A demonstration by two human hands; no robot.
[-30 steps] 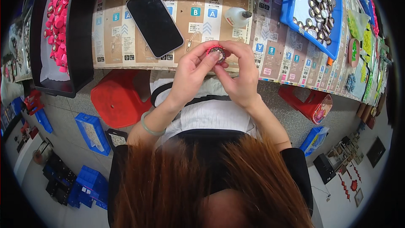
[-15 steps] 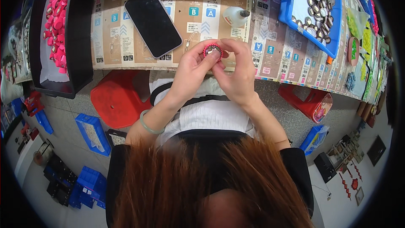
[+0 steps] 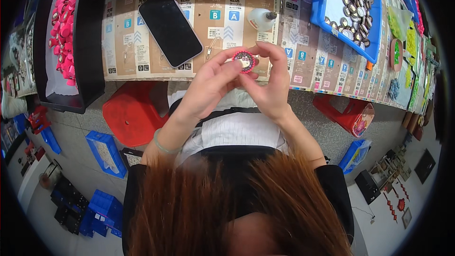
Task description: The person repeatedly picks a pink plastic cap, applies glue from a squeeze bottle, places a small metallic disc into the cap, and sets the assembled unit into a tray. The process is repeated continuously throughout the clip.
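Note:
A small round piece (image 3: 246, 61) with a frilled pink rim, a dark ring inside it and a pale centre is held up above my lap, by the table's front edge. My left hand (image 3: 212, 84) pinches it from the left, thumb on its face. From the right, my right hand (image 3: 271, 85) curls round its lower and right edge, thumb tip at the bottom; its index finger arches above, away from the piece. Some of the fingers behind the piece are hidden.
A black phone (image 3: 170, 28) and a white bottle with a dark tip (image 3: 260, 20) lie and stand on the printed table cover (image 3: 215, 33). Pink frilled pieces (image 3: 66, 33) fill a black tray at left. Round discs (image 3: 353, 7) sit in a blue tray (image 3: 334, 33) at right.
The round piece has shifted slightly right and tilted, so more of its pale face shows. My left thumb has slid back toward its left edge.

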